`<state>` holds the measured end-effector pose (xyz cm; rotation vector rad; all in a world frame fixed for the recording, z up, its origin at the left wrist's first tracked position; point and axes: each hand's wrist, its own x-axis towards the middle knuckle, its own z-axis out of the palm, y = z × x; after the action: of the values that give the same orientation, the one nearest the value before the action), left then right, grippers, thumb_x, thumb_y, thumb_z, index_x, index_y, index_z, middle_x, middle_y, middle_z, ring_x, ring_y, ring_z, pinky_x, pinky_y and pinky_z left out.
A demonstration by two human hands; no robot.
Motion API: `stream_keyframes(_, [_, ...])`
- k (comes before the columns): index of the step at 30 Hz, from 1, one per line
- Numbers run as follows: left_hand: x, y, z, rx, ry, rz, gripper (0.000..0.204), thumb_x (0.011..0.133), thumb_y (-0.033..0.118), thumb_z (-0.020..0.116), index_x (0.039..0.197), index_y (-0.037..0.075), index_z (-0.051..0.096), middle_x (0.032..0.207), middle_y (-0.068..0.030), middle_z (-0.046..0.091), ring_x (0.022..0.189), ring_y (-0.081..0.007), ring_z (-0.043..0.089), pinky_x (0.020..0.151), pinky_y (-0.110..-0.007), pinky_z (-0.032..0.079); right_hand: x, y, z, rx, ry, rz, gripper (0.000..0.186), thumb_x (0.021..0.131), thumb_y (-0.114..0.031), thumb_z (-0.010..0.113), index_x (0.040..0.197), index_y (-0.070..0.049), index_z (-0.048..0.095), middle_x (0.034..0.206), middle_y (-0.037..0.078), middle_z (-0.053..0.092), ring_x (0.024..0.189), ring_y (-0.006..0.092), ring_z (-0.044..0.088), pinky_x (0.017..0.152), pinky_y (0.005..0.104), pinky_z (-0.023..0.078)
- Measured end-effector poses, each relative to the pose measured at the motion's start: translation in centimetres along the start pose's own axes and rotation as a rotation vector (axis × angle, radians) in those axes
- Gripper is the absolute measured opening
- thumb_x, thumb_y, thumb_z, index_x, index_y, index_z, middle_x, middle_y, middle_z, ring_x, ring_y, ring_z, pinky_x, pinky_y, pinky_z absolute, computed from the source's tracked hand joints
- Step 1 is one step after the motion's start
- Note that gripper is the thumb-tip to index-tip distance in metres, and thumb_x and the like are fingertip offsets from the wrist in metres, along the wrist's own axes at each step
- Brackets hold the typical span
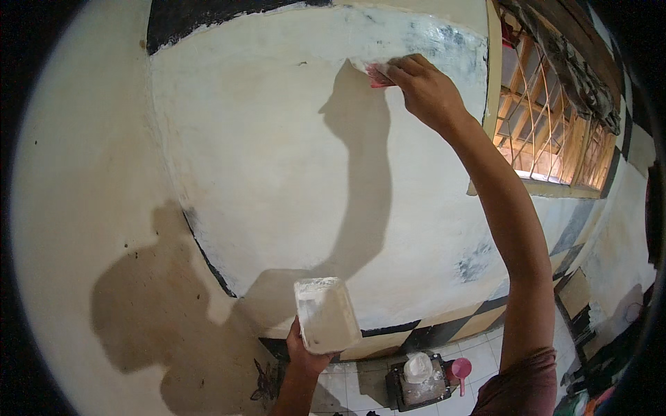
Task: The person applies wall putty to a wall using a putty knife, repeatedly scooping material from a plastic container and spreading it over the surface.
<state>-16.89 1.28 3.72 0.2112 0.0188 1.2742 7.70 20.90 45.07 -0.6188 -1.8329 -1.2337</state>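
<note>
My right hand, raised high with the arm stretched out, grips a red putty scraper. Its edge meets the white-coated wall, where fresh whitish filler shows by the blade. Lower down, my left hand holds a shallow rectangular white tray from below and the side, its fingers mostly hidden behind it. White paste smears line the tray's upper rim. Bluish-dark patches show through the coating near the window and lower right.
A barred window with a pale frame is at upper right, dark cloth hanging over it. Below, a dark stand bears a white bag; a pink dipper lies beside it. Checkered bands edge the wall above the tiled floor.
</note>
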Motion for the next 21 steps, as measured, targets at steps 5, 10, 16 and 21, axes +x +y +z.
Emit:
stream_keyframes(5, [-0.4,0.9,1.7,0.182,0.182,0.024,0.056,0.096,0.051,0.035,0.138,0.015,0.049,0.129,-0.0107,0.057,0.114,-0.0367,0.059,0.083,-0.062,0.051,4.3,0.3,-1.9,-0.109,0.08,0.001,0.042,0.082,0.003,0.054,0.113,-0.021,0.071,0.114,0.004,0.068,0.109,0.0269,0.061,0.093,0.0393,0.052])
stream_keyframes(10, [-0.7,1.6,0.0,0.15,0.123,0.061,0.06,0.097,0.049,0.036,0.142,0.011,0.042,0.135,-0.0157,0.053,0.12,-0.0407,0.055,0.093,-0.066,0.048,8.3,-0.7,1.2,-0.03,0.036,0.056,0.039,0.082,0.003,0.057,0.116,-0.012,0.067,0.118,0.008,0.066,0.11,0.0314,0.058,0.094,0.0391,0.05])
stream_keyframes(16, [-2.1,2.2,0.1,0.171,0.142,0.073,0.06,0.096,0.051,0.039,0.141,0.012,0.043,0.133,-0.0148,0.055,0.12,-0.0385,0.056,0.093,-0.064,0.049,1.3,-7.1,3.3,-0.002,0.029,-0.135,0.031,0.084,-0.007,0.058,0.111,-0.021,0.066,0.112,0.0,0.066,0.105,0.0243,0.059,0.089,0.0419,0.048])
stream_keyframes(21, [-2.4,1.4,2.9,0.242,0.291,0.146,0.053,0.099,0.046,0.033,0.136,0.012,0.05,0.123,-0.0115,0.061,0.105,-0.0343,0.064,0.069,-0.053,0.056,6.6,-4.7,1.2,-0.127,0.17,-0.11,0.028,0.087,-0.01,0.057,0.11,-0.024,0.065,0.109,-0.001,0.065,0.104,0.0241,0.059,0.084,0.0418,0.048])
